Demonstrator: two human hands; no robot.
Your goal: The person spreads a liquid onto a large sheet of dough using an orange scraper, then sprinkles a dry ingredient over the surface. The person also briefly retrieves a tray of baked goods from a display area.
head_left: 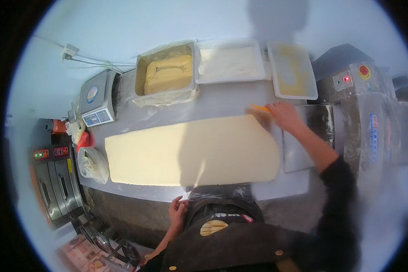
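Observation:
A long pale sheet of rolled dough (149, 154) lies across the metal worktable (222, 97), partly in shadow. My right hand (281, 115) is closed on an orange-handled tool (262, 109) over the dough's far right part; the tool's working end is blurred. My left hand (179, 211) is low at the table's near edge, beside my dark apron (231, 245), fingers apart and slightly curled, with nothing visible in them. A dark metal tray (308, 149) lies right of the dough.
Along the back stand a pan of yellow paste (167, 79), a white tray (226, 63) and a yellow-stained tray (294, 72). A scale (95, 95) and plastic bags (91, 165) are left, an oven (54, 190) beyond. A machine (358, 122) stands right.

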